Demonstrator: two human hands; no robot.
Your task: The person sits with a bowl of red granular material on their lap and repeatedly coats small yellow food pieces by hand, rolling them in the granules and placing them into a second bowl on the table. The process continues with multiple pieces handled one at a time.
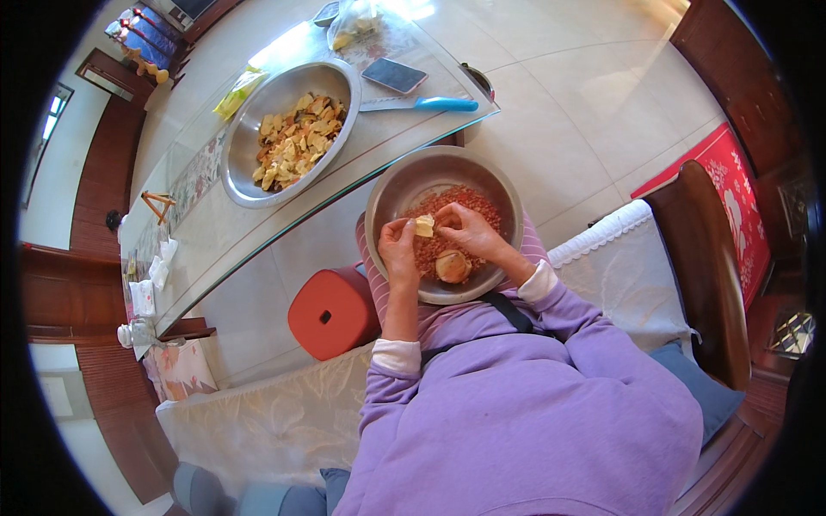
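A metal basin [440, 157] rests on my lap, its bottom strewn with red pomegranate seeds [474, 200]. Above the seeds, my left hand [400, 248] pinches a small pale-yellow pomegranate piece [424, 226] between thumb and fingers. The fingertips of my right hand [470, 231] meet the right edge of that same piece. A larger rounded pomegranate piece [453, 266] with tan rind lies on the seeds, below my right hand. On the glass-topped table, a second metal basin [248, 171] holds a heap of yellow and brown peel pieces [300, 143].
A blue-handled knife [445, 104] and a phone [394, 75] lie right of the peel basin. Also on the table [193, 258] are a plastic bag [355, 26], a green-yellow packet [239, 93] and tissues [142, 298]. A red bin [332, 314] stands by my left leg.
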